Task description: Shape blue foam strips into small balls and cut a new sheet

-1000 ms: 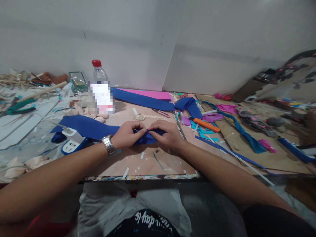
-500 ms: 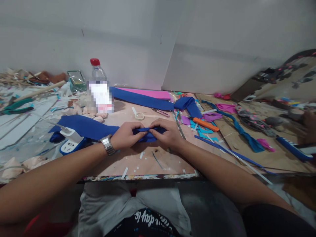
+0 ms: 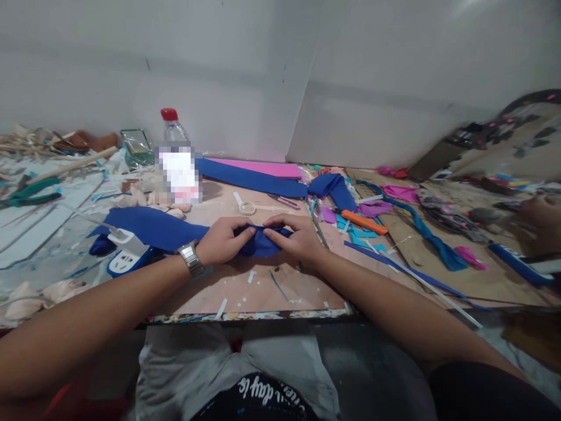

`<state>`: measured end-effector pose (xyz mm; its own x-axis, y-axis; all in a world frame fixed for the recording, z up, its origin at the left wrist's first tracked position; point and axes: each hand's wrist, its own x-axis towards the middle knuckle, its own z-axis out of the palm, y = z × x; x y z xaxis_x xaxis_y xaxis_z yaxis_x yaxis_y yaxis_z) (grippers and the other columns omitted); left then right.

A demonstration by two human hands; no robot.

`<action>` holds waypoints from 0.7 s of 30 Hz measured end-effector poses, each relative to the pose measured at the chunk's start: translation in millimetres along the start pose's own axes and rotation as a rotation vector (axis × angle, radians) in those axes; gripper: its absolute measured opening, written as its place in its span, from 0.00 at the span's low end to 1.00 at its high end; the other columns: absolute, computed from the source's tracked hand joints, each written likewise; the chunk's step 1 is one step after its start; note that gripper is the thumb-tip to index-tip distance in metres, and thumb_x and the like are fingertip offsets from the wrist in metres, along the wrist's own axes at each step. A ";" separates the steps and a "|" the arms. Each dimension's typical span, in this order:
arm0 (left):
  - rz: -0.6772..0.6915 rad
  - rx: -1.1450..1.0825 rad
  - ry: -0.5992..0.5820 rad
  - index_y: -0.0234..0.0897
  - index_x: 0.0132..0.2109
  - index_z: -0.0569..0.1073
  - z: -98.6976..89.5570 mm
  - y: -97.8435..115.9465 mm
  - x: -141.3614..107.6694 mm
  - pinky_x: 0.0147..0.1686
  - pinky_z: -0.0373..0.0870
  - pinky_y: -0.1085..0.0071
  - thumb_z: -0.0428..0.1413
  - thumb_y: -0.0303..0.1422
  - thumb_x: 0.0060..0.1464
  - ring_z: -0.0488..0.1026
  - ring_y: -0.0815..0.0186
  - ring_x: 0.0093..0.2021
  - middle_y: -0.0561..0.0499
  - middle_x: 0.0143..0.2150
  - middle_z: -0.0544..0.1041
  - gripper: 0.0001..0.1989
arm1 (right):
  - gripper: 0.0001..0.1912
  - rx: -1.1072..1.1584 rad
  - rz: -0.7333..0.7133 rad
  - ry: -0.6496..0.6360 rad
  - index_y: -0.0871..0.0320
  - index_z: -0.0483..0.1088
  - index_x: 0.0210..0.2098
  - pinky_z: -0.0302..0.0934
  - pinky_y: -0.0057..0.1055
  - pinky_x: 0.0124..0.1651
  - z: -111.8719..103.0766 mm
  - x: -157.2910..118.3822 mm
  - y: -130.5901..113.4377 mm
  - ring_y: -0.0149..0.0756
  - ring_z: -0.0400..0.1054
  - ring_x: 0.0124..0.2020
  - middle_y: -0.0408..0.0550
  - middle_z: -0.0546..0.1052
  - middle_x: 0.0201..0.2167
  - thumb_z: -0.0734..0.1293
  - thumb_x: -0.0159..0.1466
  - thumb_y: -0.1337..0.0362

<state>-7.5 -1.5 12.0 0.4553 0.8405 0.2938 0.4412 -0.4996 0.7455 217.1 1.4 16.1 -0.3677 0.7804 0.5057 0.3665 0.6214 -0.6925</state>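
Note:
A long blue fabric strip (image 3: 160, 225) runs from the left of the work surface into both hands. My left hand (image 3: 225, 238) pinches its folded upper edge between thumb and fingers. Close beside it, my right hand (image 3: 300, 238) grips the same edge, thumb on top and fingers behind. Between the thumbs the cloth is folded, and a loose part hangs below them. A wristwatch (image 3: 191, 258) is on my left wrist. Just beyond the hands lies a small roll of tape (image 3: 247, 207).
Left are a power strip (image 3: 127, 262) with a charger, and green-handled pliers (image 3: 33, 193). Behind stand a bottle (image 3: 172, 126) and a blurred phone (image 3: 179, 174). An orange utility knife (image 3: 364, 222) lies among scraps at right. Another person's hand (image 3: 543, 213) shows at far right.
My thumbs have moved slightly apart along the fabric's edge, and more of the blue cloth shows between and below them. The strip's left part stays where it was.

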 end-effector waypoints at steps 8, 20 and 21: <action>0.060 0.090 0.075 0.39 0.54 0.75 1.8 -1.9 -1.0 0.53 0.71 0.60 0.59 0.39 0.60 0.77 0.56 0.50 0.46 0.51 0.81 0.17 | 0.06 0.102 0.154 0.030 0.57 0.81 0.37 0.70 0.33 0.44 2.3 2.0 5.9 0.38 0.77 0.37 0.48 0.83 0.35 0.72 0.62 0.61; 0.063 0.326 0.046 0.44 0.72 0.54 6.8 -8.0 -2.8 0.65 0.59 0.45 0.68 0.45 0.50 0.65 0.45 0.66 0.40 0.70 0.65 0.49 | 0.15 0.397 0.375 0.159 0.57 0.78 0.35 0.66 0.29 0.38 6.3 8.3 19.8 0.33 0.70 0.34 0.44 0.80 0.33 0.77 0.56 0.53; 0.055 0.326 0.044 0.44 0.72 0.53 6.5 -7.7 -2.6 0.65 0.58 0.45 0.69 0.45 0.49 0.65 0.45 0.67 0.40 0.71 0.65 0.49 | 0.16 0.420 0.384 0.161 0.57 0.78 0.35 0.66 0.28 0.37 6.6 8.7 21.6 0.33 0.70 0.33 0.44 0.79 0.33 0.77 0.56 0.52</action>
<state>-7.0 -1.2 1.6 0.4545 0.8150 0.3595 0.6443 -0.5795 0.4991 216.2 21.1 2.1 -0.1293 0.9653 0.2271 0.0660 0.2369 -0.9693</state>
